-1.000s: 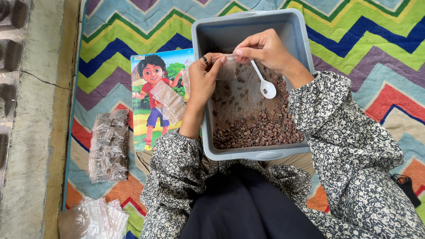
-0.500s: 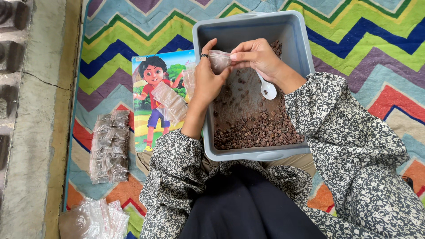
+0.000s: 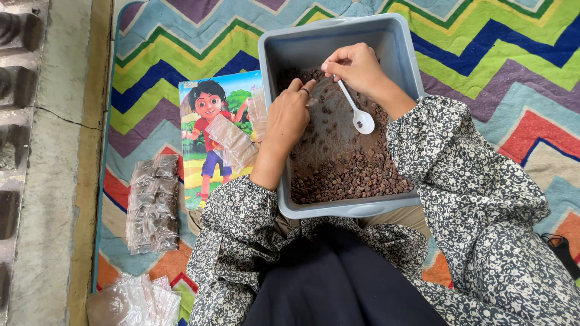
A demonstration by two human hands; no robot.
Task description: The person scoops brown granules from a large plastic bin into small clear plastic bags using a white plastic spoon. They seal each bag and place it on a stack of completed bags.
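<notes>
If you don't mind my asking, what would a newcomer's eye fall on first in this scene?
Most likely the grey plastic tub on the person's lap, holding dark brown granules. Above it, the right hand holds a white plastic spoon, while the left hand pinches a small clear bag. To the left, a bright cartoon picture board and a stack of filled packets lie on the zigzag rug.

Sleeves: long, loose, black-and-white small floral print, gathered at the wrists above the left hand [image 3: 289,118] and right hand [image 3: 356,66].
Ring: a dark band on a left-hand finger.
Lap: plain dark navy or black cloth.
</notes>
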